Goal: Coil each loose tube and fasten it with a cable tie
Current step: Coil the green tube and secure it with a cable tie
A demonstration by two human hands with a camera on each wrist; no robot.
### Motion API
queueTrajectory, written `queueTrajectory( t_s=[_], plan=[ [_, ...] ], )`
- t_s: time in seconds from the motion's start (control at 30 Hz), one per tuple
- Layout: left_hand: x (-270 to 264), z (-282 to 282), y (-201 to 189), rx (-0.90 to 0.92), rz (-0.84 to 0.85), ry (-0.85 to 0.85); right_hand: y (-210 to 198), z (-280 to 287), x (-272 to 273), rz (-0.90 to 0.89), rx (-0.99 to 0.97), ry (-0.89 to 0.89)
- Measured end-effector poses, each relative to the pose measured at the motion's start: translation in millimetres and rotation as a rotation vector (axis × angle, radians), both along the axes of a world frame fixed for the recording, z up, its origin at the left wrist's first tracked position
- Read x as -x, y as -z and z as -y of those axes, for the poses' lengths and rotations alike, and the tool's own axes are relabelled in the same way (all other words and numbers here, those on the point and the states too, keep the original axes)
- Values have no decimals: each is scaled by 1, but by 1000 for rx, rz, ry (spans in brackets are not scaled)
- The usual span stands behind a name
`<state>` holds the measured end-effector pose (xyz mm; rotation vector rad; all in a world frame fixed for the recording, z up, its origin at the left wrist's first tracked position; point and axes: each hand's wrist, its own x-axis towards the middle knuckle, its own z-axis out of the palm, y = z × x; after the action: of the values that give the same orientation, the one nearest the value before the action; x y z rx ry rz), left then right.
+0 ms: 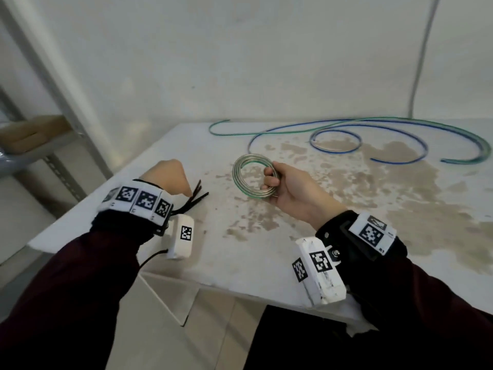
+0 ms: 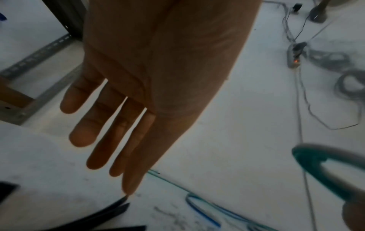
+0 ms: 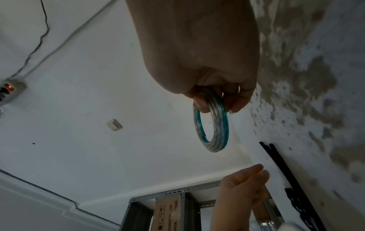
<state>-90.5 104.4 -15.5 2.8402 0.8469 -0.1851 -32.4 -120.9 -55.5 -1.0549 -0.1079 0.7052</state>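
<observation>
Coiled tube [image 1: 253, 180] is up off the bench [image 1: 346, 236], right hand [image 1: 290, 190] fingers wrapped round its turns. Left hand [image 1: 170, 177], fingers loose and holding nothing, reaches the cable ties [image 1: 193, 200]. Best pinch just one, and keep those turns squeezed tight.

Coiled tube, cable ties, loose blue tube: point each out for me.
Coiled tube [image 1: 241, 180]: head view, left arc of ring.
Cable ties [image 1: 196, 200]: head view, middle of black bundle.
Loose blue tube [image 1: 334, 150]: head view, near side of loop.

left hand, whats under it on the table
Black cable ties lie on the table under the left hand, its fingertips just above their ends. The wrist and its camera cover the rest of the ties, so their number cannot be told.
</observation>
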Motion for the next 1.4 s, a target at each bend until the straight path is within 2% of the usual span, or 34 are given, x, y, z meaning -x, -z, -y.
queueTrajectory(
  t_s=[0.1, 0.4, 0.7, 0.87, 1.1, 1.27, 1.4],
  plan=[
    [2, -5, 11, -28, -76, -30, -1, -13, 4, -3, -12, 6],
    [-2, -10, 14, -22, -132, -44, 0, -7, 1, -23, -18, 44],
    [8, -14, 10, 113, -44, -79, 4, -6, 1, -37, -16, 27],
    [10, -18, -2, 94, 167, -50, 3, -6, 1, -12, -13, 15],
    [-5, 27, -29, 550, 561, 54, 2, 6, -6, -21, -90, 74],
    [-27, 69, -28, 736, 690, 61, -3, 43, -16, 43, -90, 75],
    [-48, 113, -18, 837, 729, 142, -6, 88, -27, 199, -14, 4]
  ],
)
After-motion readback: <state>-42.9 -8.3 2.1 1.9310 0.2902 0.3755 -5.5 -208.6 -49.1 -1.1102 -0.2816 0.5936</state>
